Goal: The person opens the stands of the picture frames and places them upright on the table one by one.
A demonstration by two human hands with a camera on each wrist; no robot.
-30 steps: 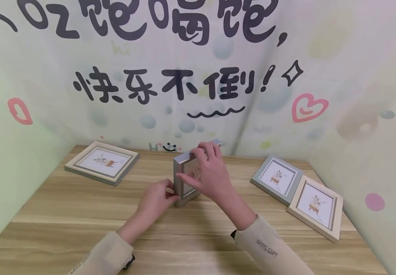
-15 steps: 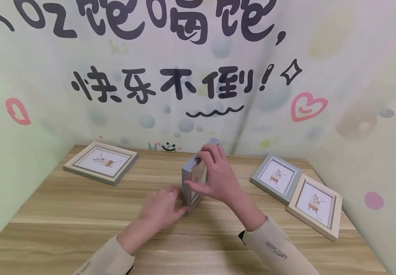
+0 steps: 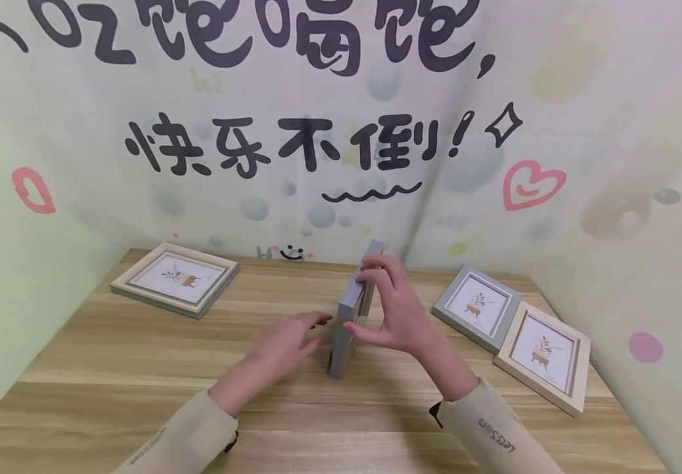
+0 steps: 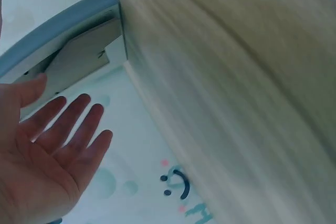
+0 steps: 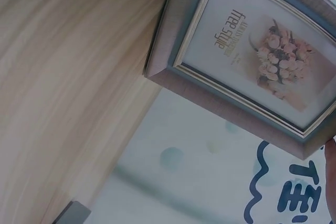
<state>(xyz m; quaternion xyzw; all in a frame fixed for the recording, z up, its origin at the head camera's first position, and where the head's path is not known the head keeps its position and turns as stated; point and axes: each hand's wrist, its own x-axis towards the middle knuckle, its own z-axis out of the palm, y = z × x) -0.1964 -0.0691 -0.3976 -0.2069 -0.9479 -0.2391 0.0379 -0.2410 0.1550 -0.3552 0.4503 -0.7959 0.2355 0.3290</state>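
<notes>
In the head view, the grey frame [image 3: 341, 349] is upright mid-surface [image 3: 293, 428], picture side facing right, further right and nearer edge-on than half a second ago; the right hand [image 3: 400, 309] grips its edges. In the left wrist view, the left hand's [image 4: 44, 169] grip is wide, fingers extended beside the frame. In the right wrist view, the frame contains a bouquet print [image 5: 283, 59]; its long axis seems to rise from the surface.
</notes>
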